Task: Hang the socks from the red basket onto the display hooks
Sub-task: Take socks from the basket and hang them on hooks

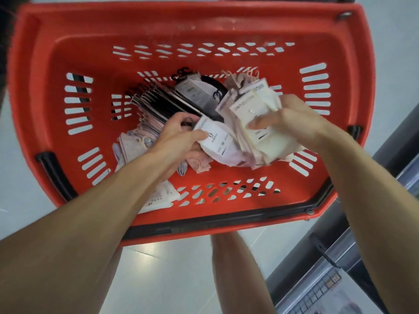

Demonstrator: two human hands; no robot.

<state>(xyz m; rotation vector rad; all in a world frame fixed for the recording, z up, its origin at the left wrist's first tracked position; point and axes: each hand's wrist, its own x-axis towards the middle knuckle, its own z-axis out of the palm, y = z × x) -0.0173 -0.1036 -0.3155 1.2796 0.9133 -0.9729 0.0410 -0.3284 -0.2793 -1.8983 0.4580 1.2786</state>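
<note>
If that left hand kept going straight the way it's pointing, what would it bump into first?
Probably the bundle of pale socks in the right hand. The left hand pinches a white-labelled sock pack right beside it, though depth is unclear.

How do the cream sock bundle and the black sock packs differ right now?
Colour: the cream sock bundle is pale; the black sock packs are dark. State: the right hand grips the cream bundle; the black packs lie fanned in the red basket. Both carry card labels.
</note>
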